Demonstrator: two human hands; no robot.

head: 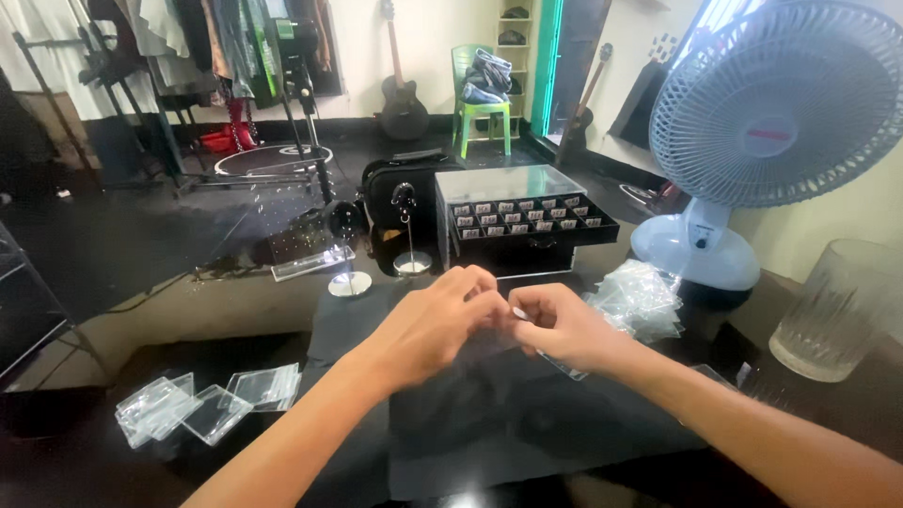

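My left hand (442,320) and my right hand (562,327) meet above a dark mat (489,423) on the black table. Together they pinch a small clear plastic bag (555,362), whose lower edge shows below my right hand. What is inside the bag is hidden by my fingers. Just right of my right hand lies a heap of clear plastic bags (640,299).
A black drawer box (522,221) with an open tray of small labelled items stands behind the hands, beside two round-based display stands (411,263). Clear flat cases (207,406) lie at the left. A white fan (752,141) and a ribbed glass (832,310) stand at the right.
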